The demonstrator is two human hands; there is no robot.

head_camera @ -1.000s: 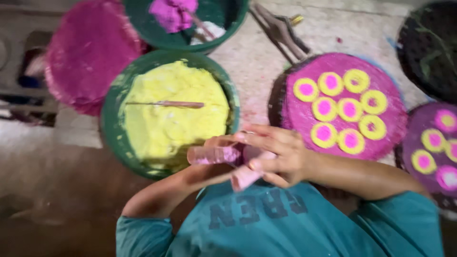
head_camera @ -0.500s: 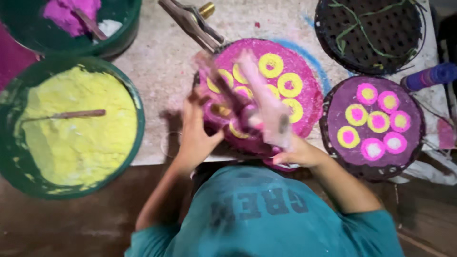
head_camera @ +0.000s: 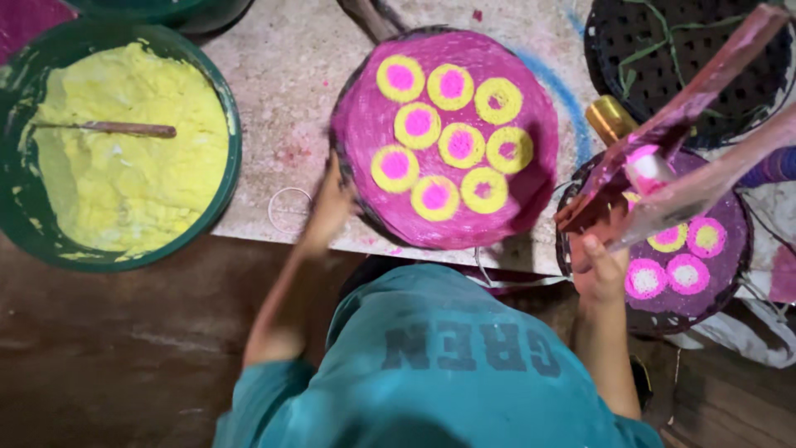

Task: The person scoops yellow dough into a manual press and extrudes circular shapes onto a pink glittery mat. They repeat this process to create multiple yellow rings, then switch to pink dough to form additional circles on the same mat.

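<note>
The pink disc [head_camera: 448, 137] is gripped at its edge by the left hand [head_camera: 330, 207]; pink-stained tongs [head_camera: 688, 141] are clasped in the right hand's [head_camera: 601, 270] fingers.

Middle round mat [head_camera: 531, 199]: showing magenta, carrying eight yellow rings with pink centres.
Right mat [head_camera: 730, 274]: showing dark purple, wearing pink and yellow circles.
Left basin [head_camera: 224, 178]: showing green, holding yellow paste [head_camera: 116, 191].
Shirt [head_camera: 448, 373]: showing teal.

A round magenta disc [head_camera: 448, 137] bearing eight yellow rings lies flat on the table edge.
</note>
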